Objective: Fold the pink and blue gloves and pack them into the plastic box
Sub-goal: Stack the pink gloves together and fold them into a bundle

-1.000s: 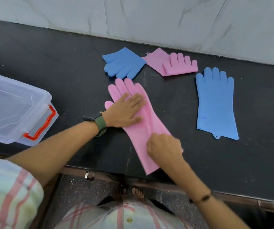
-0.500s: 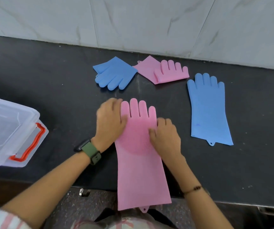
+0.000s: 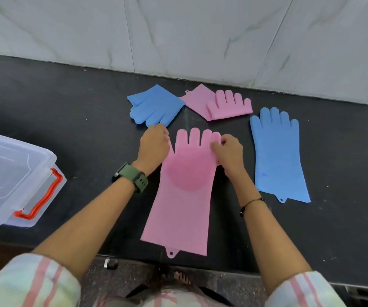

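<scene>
1. A long pink glove (image 3: pixel 184 196) is laid flat on the black desk (image 3: pixel 67 120), its fingers pointing toward the wall and its cuff reaching the near edge of the desk.
2. The glove's left edge near the thumb is gripped by the left hand (image 3: pixel 154 147), whose fingers are curled; a green watch (image 3: pixel 132 177) is worn on that wrist.
3. The outermost glove finger on the right side is pinched by the right hand (image 3: pixel 228 151), its fingers bent over the edge.
4. A folded blue glove (image 3: pixel 156 106) and a folded pink glove (image 3: pixel 220 105) are seen side by side just beyond the hands, near the wall.
5. An unfolded blue glove (image 3: pixel 278 156) is laid flat to the right, apart from the pink one.
6. A clear plastic box (image 3: pixel 8 180) with a red handle (image 3: pixel 39 202) is set at the left of the desk, lid on, well apart from the gloves.
</scene>
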`<action>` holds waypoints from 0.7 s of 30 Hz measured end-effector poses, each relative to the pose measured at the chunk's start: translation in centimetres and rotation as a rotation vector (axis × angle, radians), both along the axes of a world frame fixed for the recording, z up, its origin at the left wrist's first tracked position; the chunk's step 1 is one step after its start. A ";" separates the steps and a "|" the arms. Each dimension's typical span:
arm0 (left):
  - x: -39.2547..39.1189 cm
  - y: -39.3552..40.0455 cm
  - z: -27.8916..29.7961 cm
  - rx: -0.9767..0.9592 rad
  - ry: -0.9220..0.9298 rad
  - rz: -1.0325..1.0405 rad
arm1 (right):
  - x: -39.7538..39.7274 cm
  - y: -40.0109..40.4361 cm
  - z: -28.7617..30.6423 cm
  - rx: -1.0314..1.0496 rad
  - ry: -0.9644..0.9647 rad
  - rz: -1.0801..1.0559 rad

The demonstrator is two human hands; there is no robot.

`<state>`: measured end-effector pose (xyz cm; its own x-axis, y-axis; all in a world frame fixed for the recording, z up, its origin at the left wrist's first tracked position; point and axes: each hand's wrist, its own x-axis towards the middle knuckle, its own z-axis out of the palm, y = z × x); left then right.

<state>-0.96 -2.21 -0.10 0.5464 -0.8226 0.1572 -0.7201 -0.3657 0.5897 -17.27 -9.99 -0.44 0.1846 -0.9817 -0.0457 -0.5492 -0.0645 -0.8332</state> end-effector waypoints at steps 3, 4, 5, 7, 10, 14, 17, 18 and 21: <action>-1.1 -0.1 -0.9 0.126 -0.249 0.008 | 0.1 -0.4 -0.6 -0.164 0.402 0.085; -1.5 0.3 -1.2 0.110 -0.292 -0.030 | 0.1 -0.4 -0.8 -0.254 0.471 0.088; -2.1 0.7 -1.6 0.070 -0.312 -0.107 | 0.2 -0.2 -0.8 -0.343 0.480 0.095; -3.3 1.9 -2.5 0.055 -0.398 -0.328 | 0.6 0.3 -1.4 -0.442 0.473 0.189; -4.6 3.1 -4.1 0.219 -0.414 -0.472 | 1.0 1.4 -3.3 -0.483 0.667 0.401; -4.6 2.9 -4.5 0.271 -0.367 -0.445 | 1.3 0.4 -3.5 -0.457 0.642 0.440; -4.4 3.0 -4.4 0.287 -0.374 -0.465 | 1.8 -2.8 -1.3 -0.493 0.489 0.326; -4.4 2.9 -4.2 0.289 -0.360 -0.466 | 1.9 -4.3 -0.3 -0.456 0.433 0.266; -4.7 1.3 -2.6 0.185 -0.207 -0.406 | 1.1 -9.2 2.1 -0.322 0.418 0.082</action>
